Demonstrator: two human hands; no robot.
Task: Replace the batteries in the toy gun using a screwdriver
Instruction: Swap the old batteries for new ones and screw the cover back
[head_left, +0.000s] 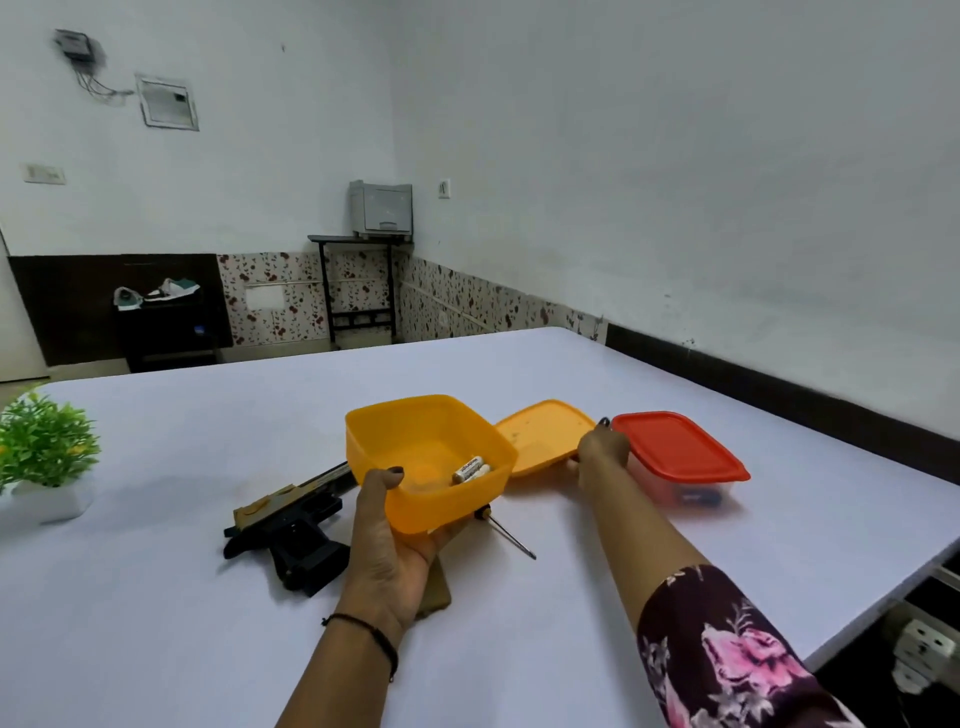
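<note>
Orange plastic tub (441, 512) rests in the left hand (387, 540), thumb hooked over the near rim and fingers curled beneath. It is raised off the white table (156, 597) and appears slightly tipped. What look like 2 batteries (470, 469) lie loose on its floor. The right hand (602, 447), arm stretched forward, pinches the edge of the matching orange lid (540, 434), which lies just beside a red-lidded box (675, 447). The toy gun (291, 525) lies on its side on the table, left of the tub, and the screwdriver (506, 532) lies partly under the tub. The likely trouble is that a tub held at a slant in 1 hand lets the cells roll and spill out. Drawing the lid in carelessly could also knock the red-lidded box.
</note>
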